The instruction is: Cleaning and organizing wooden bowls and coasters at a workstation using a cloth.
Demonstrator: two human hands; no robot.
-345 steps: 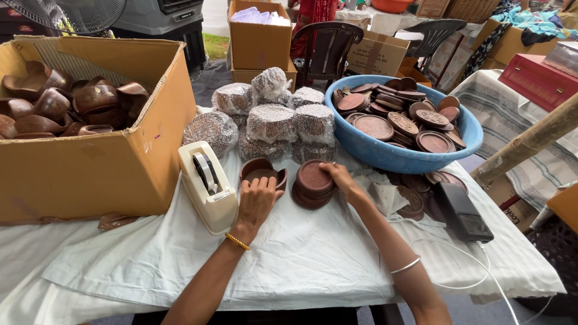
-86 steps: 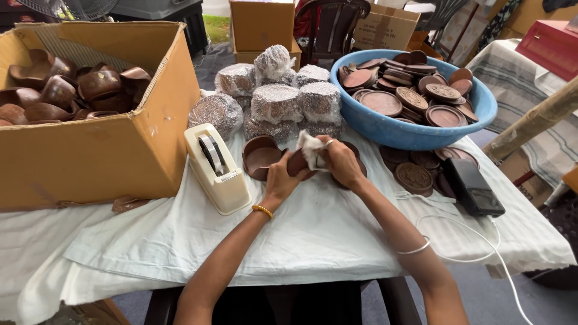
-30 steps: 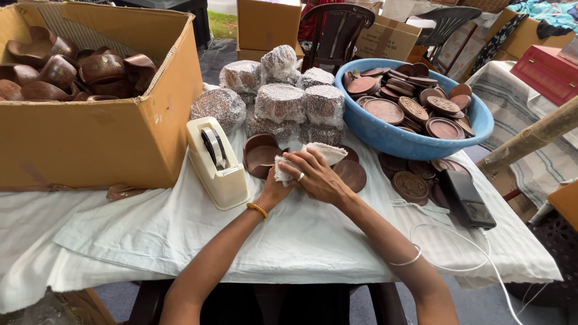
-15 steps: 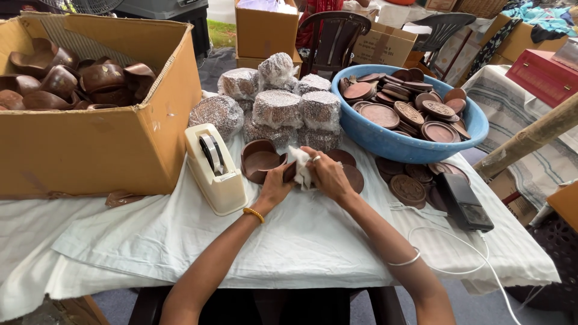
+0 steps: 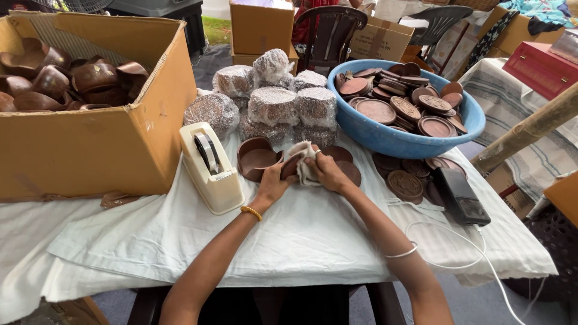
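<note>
Gripping a brown wooden piece (image 5: 291,166) at frame centre, the left hand (image 5: 272,183) steadies it while the right hand (image 5: 328,171) presses a white cloth (image 5: 306,161) against it; bare tablecloth (image 5: 289,235) lies open below, tape dispenser (image 5: 211,167) just left.

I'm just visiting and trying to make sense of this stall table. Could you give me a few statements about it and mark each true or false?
1. Both hands hold a brown wooden piece and a white cloth together. True: the left hand and the right hand meet on them.
2. The blue basin is filled with water. False: it holds round brown carved lids.
3. The tape dispenser stands left of the hands. True.
4. The big cardboard box holds wrapped bundles. False: it holds bare brown wooden bowls; the wrapped bundles are stacked on the table.
5. A dark handheld device lies right of the hands. True.
</note>
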